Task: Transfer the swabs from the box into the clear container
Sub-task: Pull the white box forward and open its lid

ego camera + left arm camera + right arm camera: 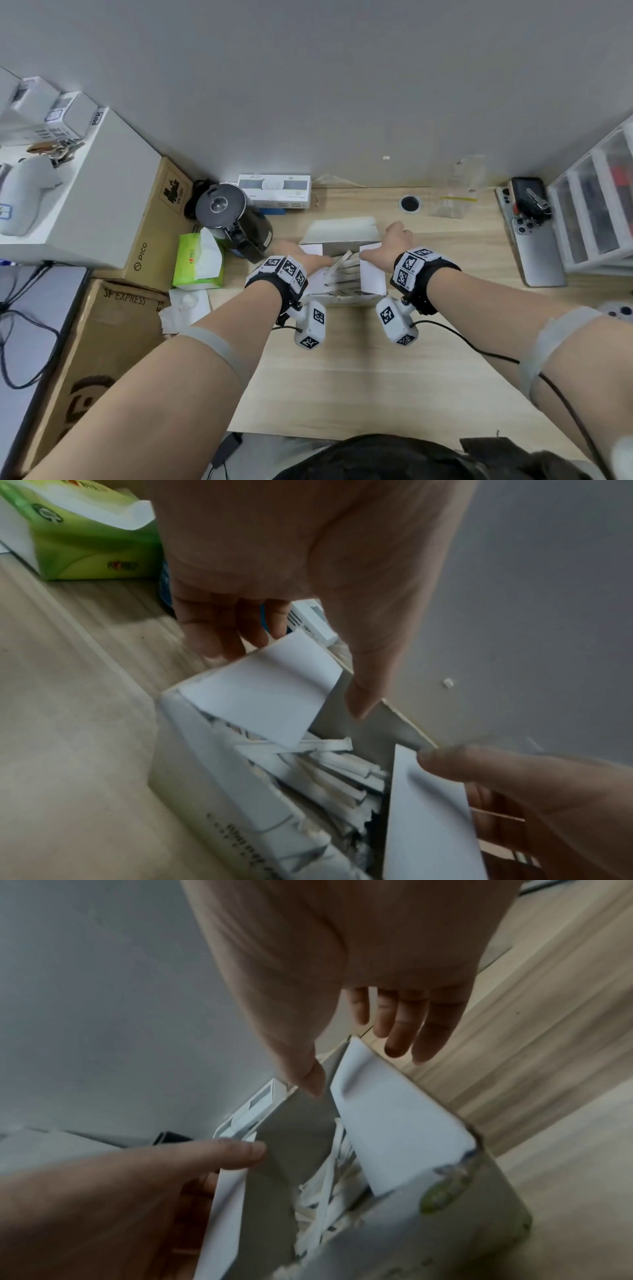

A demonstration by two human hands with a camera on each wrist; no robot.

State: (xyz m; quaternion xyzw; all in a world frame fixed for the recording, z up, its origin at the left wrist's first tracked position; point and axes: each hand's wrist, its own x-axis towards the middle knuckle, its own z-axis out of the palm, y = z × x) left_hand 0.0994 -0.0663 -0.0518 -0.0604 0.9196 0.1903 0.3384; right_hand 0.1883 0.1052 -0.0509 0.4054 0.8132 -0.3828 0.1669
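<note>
A light wooden worktop [359, 370] butts against a plain grey wall [308, 85], with stacked cardboard boxes [154, 222] at the worktop's left end and clear drawers [596, 202] at its right.

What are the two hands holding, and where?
Each hand, left hand and right hand, is at one side flap of the open swab box; a firm grip cannot be told.

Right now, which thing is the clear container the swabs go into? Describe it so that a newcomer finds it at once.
Start at the wooden desk and follow its far edge along the grey wall. Right of the round black cable hole stands the clear container, beyond the open swab box. It alone is see-through, with a thin yellow line across it.
</note>
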